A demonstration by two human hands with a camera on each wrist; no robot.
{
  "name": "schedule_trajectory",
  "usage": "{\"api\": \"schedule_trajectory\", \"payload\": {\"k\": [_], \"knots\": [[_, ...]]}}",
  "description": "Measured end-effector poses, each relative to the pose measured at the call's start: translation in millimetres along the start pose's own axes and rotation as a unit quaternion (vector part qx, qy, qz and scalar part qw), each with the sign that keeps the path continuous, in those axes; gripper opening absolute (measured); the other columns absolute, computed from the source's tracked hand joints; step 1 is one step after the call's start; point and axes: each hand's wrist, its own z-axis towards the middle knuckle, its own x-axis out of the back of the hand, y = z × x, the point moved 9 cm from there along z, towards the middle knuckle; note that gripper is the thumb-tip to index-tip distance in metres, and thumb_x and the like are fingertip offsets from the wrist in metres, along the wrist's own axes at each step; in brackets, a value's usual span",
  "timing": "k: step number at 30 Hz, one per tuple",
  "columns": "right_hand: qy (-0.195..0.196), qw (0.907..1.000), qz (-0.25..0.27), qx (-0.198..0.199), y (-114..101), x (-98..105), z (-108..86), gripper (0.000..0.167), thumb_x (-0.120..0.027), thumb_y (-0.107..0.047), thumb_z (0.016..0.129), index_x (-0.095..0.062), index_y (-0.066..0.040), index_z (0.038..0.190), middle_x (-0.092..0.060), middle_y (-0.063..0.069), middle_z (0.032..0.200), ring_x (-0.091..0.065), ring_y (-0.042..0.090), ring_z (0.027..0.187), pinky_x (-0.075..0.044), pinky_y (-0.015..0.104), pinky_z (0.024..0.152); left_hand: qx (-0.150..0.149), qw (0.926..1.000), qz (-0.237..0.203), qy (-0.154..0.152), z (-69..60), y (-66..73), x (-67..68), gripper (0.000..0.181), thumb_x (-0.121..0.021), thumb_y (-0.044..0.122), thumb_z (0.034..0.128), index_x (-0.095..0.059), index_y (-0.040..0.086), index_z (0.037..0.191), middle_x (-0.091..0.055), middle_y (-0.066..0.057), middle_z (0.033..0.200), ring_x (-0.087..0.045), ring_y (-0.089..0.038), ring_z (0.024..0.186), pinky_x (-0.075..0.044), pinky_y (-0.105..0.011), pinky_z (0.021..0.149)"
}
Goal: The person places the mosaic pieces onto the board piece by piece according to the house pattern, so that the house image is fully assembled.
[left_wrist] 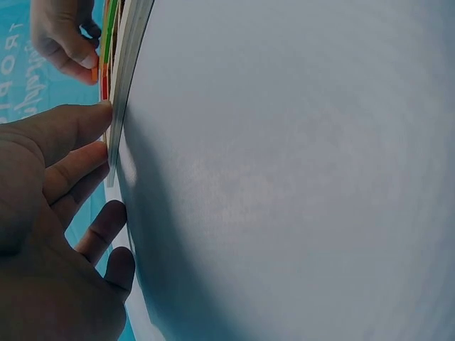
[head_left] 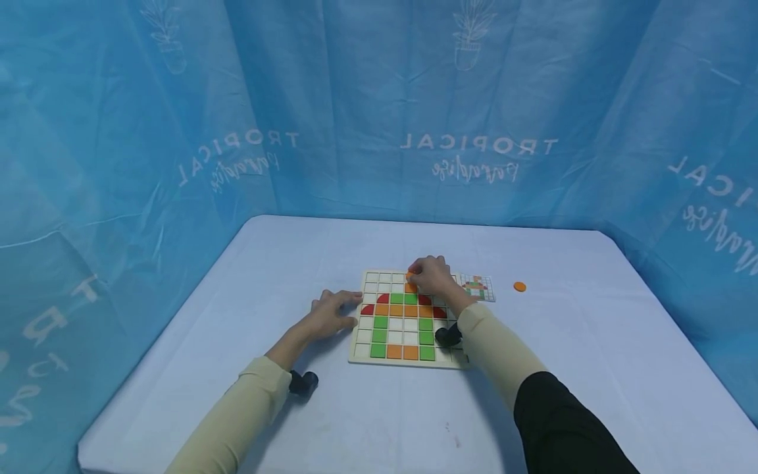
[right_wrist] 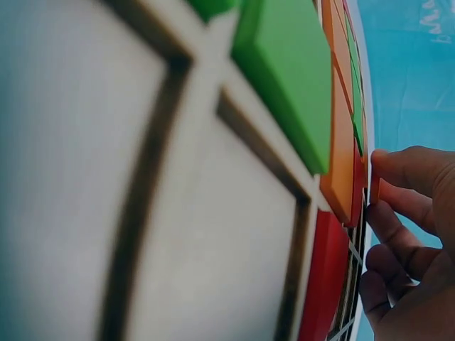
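A square grid board (head_left: 357,352) lies on the table, with green, orange and red pieces set in several of its cells. My left hand (head_left: 328,315) rests at its left edge, fingers loosely extended; in the left wrist view the fingertips (left_wrist: 99,121) touch the board's side. Over the far rows, my right hand (head_left: 435,276) pinches a small orange piece (head_left: 409,277) between thumb and fingers. The right wrist view shows the orange piece (right_wrist: 375,190) edge-on, its shape partly hidden by the fingers. Directly nearer than that hand sits an orange square (head_left: 411,288) in the grid.
A small printed pattern card (head_left: 487,289) lies at the board's right, partly behind the right wrist. Farther right is a loose orange round piece (head_left: 519,287). White cloth covers the table (head_left: 308,243), and a blue printed curtain (head_left: 355,171) hangs around it.
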Motion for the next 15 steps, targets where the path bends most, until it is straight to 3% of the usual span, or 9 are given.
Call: {"api": "schedule_trajectory", "payload": {"k": [15], "knots": [[-0.004,0.9997,0.012,0.022,1.4,6.2,-3.7,0.026,-0.064,-0.023,0.091,-0.069,-0.008,0.113,-0.057,0.009,0.107,-0.041,0.029,0.109,-0.031,0.051,0.095,0.015,0.9999,0.003,0.001,1.4,-2.9,-1.4,0.053,-0.073,0.018,0.0841,-0.057,0.017,0.135,-0.049,0.003,0.141,-0.037,-0.021,0.116,-0.027,-0.047,0.097]]}}
